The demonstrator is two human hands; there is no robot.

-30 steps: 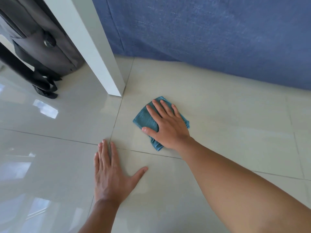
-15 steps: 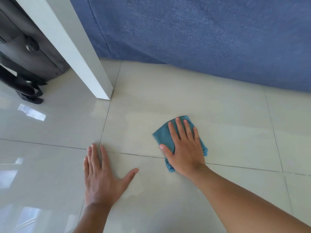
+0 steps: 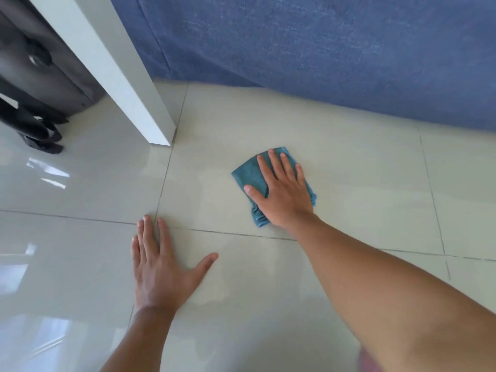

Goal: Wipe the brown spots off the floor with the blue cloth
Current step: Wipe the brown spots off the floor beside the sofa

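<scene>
Right hand pressed flat on the folded blue cloth, fingers spread open over it, not curled around it. Cloth lying on the pale tiled floor, right of the white post and near the blue fabric at the far side. Left hand open, palm down on bare tile, nearer and to the left, holding nothing. Dark bag far left.

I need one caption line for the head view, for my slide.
Right hand presses blue cloth flat on floor.
</scene>
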